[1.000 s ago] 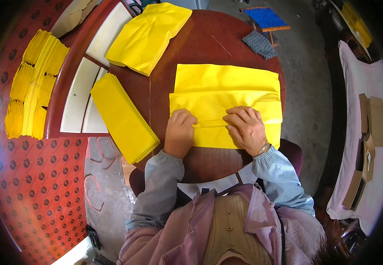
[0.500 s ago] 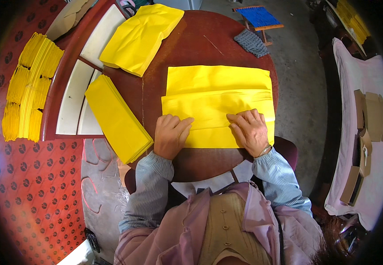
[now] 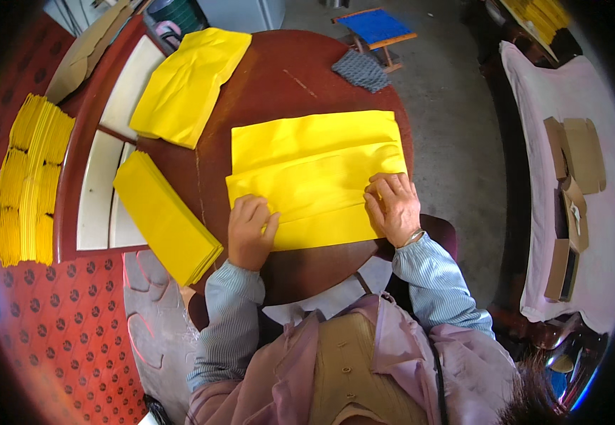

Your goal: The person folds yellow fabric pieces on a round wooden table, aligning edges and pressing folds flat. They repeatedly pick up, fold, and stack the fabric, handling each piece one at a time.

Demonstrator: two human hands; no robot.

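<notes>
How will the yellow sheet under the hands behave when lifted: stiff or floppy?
Probably floppy: the sheet shows soft ripples and creases. It is likely light for its size, since its edges look thin.

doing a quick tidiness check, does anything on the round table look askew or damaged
Mildly: the yellow sheet pile at far left is wrinkled, unlike the flatter folded yellow stack. A pale line on the red-brown tabletop could be a scratch or thread.
</notes>
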